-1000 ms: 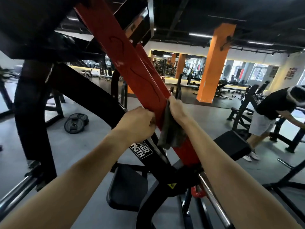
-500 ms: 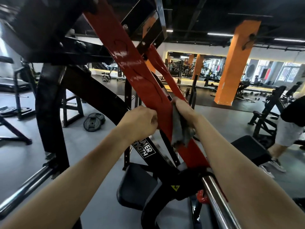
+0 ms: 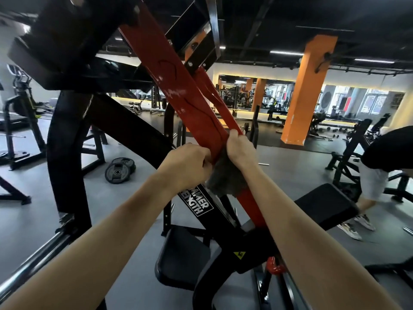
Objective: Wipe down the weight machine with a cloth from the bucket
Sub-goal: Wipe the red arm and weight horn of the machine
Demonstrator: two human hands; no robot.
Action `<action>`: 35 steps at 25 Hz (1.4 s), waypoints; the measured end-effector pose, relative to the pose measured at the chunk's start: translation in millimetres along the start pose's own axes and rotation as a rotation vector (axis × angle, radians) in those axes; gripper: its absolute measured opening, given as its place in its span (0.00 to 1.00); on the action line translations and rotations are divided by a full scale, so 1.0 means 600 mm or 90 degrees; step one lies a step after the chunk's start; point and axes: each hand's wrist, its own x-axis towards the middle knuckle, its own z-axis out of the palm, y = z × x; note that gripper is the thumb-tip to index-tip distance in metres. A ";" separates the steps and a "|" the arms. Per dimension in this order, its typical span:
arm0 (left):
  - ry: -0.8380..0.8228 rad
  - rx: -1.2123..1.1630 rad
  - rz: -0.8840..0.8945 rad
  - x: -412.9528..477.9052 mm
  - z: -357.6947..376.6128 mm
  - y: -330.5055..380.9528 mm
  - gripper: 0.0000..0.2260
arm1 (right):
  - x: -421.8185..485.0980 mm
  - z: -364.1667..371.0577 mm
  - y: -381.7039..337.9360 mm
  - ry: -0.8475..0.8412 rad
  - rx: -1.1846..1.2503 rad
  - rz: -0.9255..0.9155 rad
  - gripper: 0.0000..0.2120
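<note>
right hand (image 3: 240, 148) grips grey cloth (image 3: 225, 177) against the red arm (image 3: 178, 90), fingers curled over the arm's right edge; cloth hangs below that hand, on the arm's face. left hand (image 3: 187, 163) curled at the arm's left edge, touching the cloth; cannot tell whether it pinches cloth or metal. labelled black frame (image 3: 201, 204) crosses under the arm; seat pad (image 3: 183, 258) below it. weight plates (image 3: 120, 170) on floor left of the arm. another person (image 3: 384, 153) far right; orange pillar (image 3: 306, 92) beyond.
</note>
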 end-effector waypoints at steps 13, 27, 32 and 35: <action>0.060 0.012 0.110 0.038 0.002 -0.076 0.12 | -0.063 0.082 0.033 0.264 -0.127 -0.250 0.24; 0.000 -0.001 0.097 0.066 -0.054 -0.144 0.08 | -0.041 0.116 -0.020 0.368 -0.049 -0.219 0.17; 0.037 0.053 0.088 0.078 -0.053 -0.151 0.10 | -0.079 0.135 0.072 0.472 -0.095 -0.172 0.18; 0.049 0.085 0.092 0.085 -0.050 -0.155 0.12 | -0.065 0.140 0.040 0.512 -0.035 -0.065 0.18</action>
